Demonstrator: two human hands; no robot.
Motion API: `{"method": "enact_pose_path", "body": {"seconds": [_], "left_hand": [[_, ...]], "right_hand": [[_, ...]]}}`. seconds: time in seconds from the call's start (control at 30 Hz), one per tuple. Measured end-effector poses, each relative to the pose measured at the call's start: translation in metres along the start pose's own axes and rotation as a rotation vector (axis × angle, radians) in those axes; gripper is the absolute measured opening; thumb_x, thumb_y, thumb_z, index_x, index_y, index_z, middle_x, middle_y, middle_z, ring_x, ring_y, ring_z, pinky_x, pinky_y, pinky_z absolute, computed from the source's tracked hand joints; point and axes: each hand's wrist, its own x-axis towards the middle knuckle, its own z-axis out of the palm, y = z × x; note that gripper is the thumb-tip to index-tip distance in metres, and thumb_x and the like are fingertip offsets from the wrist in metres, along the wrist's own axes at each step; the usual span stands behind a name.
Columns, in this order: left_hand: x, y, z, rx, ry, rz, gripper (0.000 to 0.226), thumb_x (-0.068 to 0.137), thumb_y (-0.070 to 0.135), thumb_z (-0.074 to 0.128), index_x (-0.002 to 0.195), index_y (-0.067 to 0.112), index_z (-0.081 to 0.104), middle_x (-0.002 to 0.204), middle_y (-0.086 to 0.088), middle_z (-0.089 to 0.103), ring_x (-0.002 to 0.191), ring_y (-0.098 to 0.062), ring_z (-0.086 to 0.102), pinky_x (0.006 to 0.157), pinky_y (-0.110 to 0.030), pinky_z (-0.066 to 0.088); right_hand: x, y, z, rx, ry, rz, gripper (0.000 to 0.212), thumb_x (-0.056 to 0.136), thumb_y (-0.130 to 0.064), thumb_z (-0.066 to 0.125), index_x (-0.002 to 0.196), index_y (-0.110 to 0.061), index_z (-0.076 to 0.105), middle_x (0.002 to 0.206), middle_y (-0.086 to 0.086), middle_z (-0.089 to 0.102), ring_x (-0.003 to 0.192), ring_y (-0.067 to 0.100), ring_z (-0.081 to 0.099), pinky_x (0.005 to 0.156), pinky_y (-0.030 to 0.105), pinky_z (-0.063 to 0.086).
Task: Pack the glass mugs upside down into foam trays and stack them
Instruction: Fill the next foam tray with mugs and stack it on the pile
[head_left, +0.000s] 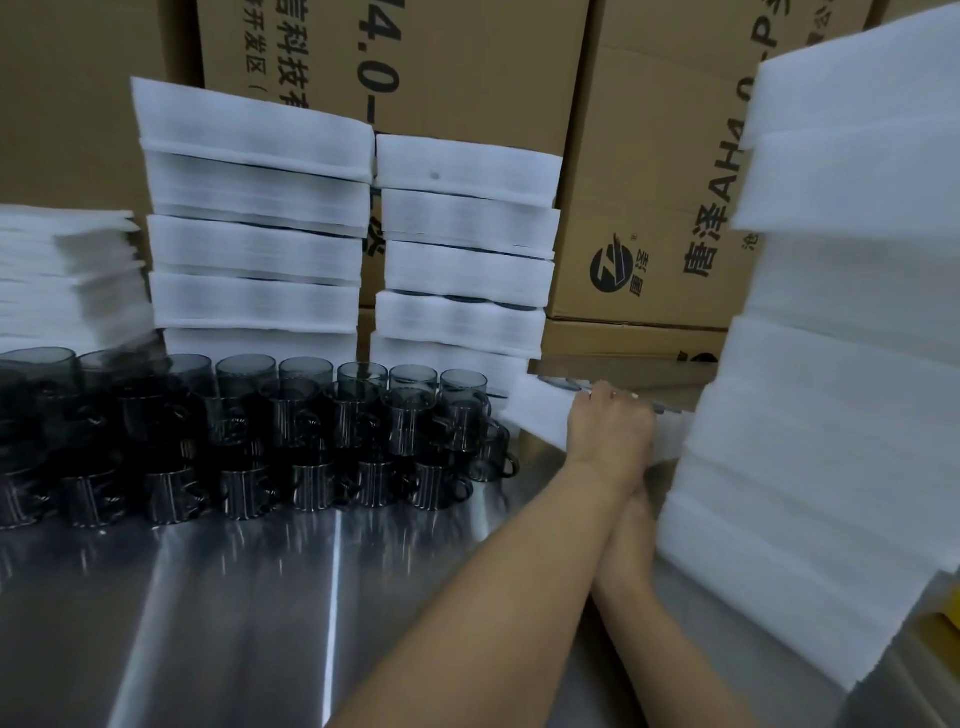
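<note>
**Left grip** (609, 422): reached across to the right rear of the desk (234, 597). Fingers curled over the upper edge of a foam tray (537, 415) and holding it; fingertips (613, 396) show above the edge.

**Right grip** (640, 493): largely hidden under the left wrist and beside the tall foam stack (831, 374). Whether it is spread or pressed together cannot be told.

**Foam tray**: white, tilted, its left corner raised. Sits in the gap between the right-hand packed stack and the tall foam stack. Dark round glass shapes (560, 383) show at its top face; blurred.

**Packed stacks**, two, side by side against the boxes: left packed stack (254, 234), the higher one, and right packed stack (467, 249). White foam layers, with dark glass edges visible between some of them. The lower right corner of the right stack is just beside the held tray.

**Glass mugs** (311, 441): loose, smoke-dark, with handles, set in close rows on the left half of the desk in front of the packed stacks. Rear mugs stand higher than the front row.

**Foam sheets** (67, 270): flat white pile, far left, behind the mugs.

**Tall foam stack**: white, right edge of view, near the camera, rising above the boxes' print.

**Cardboard boxes** (649, 182): brown, printed, walling the back.

**Desk**: brushed metal, reflective.
</note>
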Motion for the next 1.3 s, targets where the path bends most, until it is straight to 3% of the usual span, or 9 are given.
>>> {"method": "enact_pose_path", "body": {"seconds": [0.17, 0.27, 0.33, 0.43, 0.6, 0.73, 0.97, 1.13, 1.3], "left_hand": [[-0.016, -0.008, 0.015, -0.191, -0.159, -0.011, 0.024, 0.096, 0.015, 0.045, 0.110, 0.008, 0.063, 0.117, -0.013, 0.062, 0.112, -0.030, 0.052, 0.078, -0.035, 0.038], [-0.030, -0.018, 0.013, -0.486, -0.238, -0.025, 0.030, 0.100, 0.020, 0.039, 0.114, 0.005, 0.061, 0.124, -0.017, 0.058, 0.116, -0.032, 0.051, 0.085, -0.035, 0.038], [-0.048, -0.021, 0.012, -0.645, -0.284, -0.009, 0.036, 0.101, 0.021, 0.038, 0.129, 0.005, 0.054, 0.139, -0.015, 0.048, 0.132, -0.026, 0.038, 0.103, -0.032, 0.030], [-0.083, -0.024, 0.006, -0.761, -0.285, 0.004, 0.055, 0.100, 0.026, 0.043, 0.150, 0.011, 0.025, 0.153, -0.010, 0.031, 0.142, -0.019, 0.025, 0.116, -0.031, 0.019], [-0.145, -0.047, -0.022, -0.630, -0.302, -0.005, 0.064, 0.097, 0.036, 0.048, 0.151, 0.024, 0.017, 0.160, 0.002, 0.012, 0.145, -0.010, 0.010, 0.117, -0.025, 0.008], [-0.194, -0.079, -0.048, -0.533, -0.356, 0.044, 0.063, 0.096, 0.042, 0.048, 0.150, 0.032, 0.018, 0.158, 0.012, 0.016, 0.142, -0.002, 0.009, 0.111, -0.017, 0.002], [-0.243, -0.135, -0.075, -0.469, -0.233, -0.163, 0.055, 0.094, 0.042, 0.051, 0.143, 0.043, 0.027, 0.129, 0.027, 0.035, 0.125, 0.009, 0.028, 0.098, -0.014, 0.026], [-0.247, -0.136, -0.081, -0.514, -0.166, -0.199, 0.046, 0.094, 0.035, 0.052, 0.137, 0.041, 0.038, 0.122, 0.033, 0.040, 0.120, 0.014, 0.033, 0.101, -0.019, 0.036], [-0.248, -0.137, -0.081, -0.517, -0.166, -0.184, 0.043, 0.094, 0.035, 0.052, 0.134, 0.044, 0.041, 0.114, 0.041, 0.038, 0.113, 0.026, 0.029, 0.093, -0.002, 0.030]], "right_hand": [[0.013, 0.001, -0.008, -0.204, -0.094, 0.262, 0.021, 0.096, -0.007, 0.046, 0.102, 0.002, 0.064, 0.110, 0.022, 0.066, 0.103, 0.036, 0.062, 0.078, 0.035, 0.043], [0.010, -0.002, -0.005, -0.176, -0.080, 0.276, 0.028, 0.097, -0.008, 0.043, 0.120, 0.001, 0.056, 0.125, 0.020, 0.058, 0.116, 0.032, 0.054, 0.095, 0.036, 0.039], [0.005, -0.007, -0.005, -0.042, -0.058, 0.197, 0.037, 0.099, -0.005, 0.041, 0.136, 0.004, 0.041, 0.139, 0.020, 0.046, 0.128, 0.031, 0.044, 0.106, 0.033, 0.031], [-0.008, -0.004, -0.005, 0.220, 0.048, 0.074, 0.056, 0.095, 0.006, 0.046, 0.147, 0.004, 0.023, 0.150, 0.018, 0.030, 0.134, 0.025, 0.036, 0.104, 0.013, 0.027], [0.007, 0.000, -0.010, -0.180, -0.149, 0.124, 0.063, 0.095, -0.004, 0.043, 0.151, -0.022, 0.020, 0.160, 0.014, -0.008, 0.146, 0.031, 0.005, 0.114, 0.040, 0.017], [0.008, 0.002, -0.011, -0.239, -0.086, 0.164, 0.072, 0.088, 0.008, 0.043, 0.151, -0.016, 0.017, 0.158, 0.023, -0.006, 0.147, 0.035, 0.004, 0.113, 0.039, 0.020], [0.008, -0.003, -0.007, -0.356, -0.080, 0.070, 0.057, 0.100, -0.006, 0.033, 0.152, -0.020, 0.016, 0.160, 0.013, -0.012, 0.145, 0.028, -0.002, 0.115, 0.029, 0.004], [0.008, -0.001, -0.013, -0.632, -0.147, -0.034, 0.069, 0.094, 0.003, 0.036, 0.151, -0.030, 0.018, 0.157, 0.016, -0.016, 0.142, 0.043, 0.006, 0.113, 0.042, 0.020], [0.016, -0.021, -0.010, -0.793, -0.201, 0.034, 0.063, 0.097, -0.005, 0.033, 0.152, -0.016, 0.005, 0.158, 0.015, -0.014, 0.144, 0.038, 0.002, 0.115, 0.046, 0.016]]}}
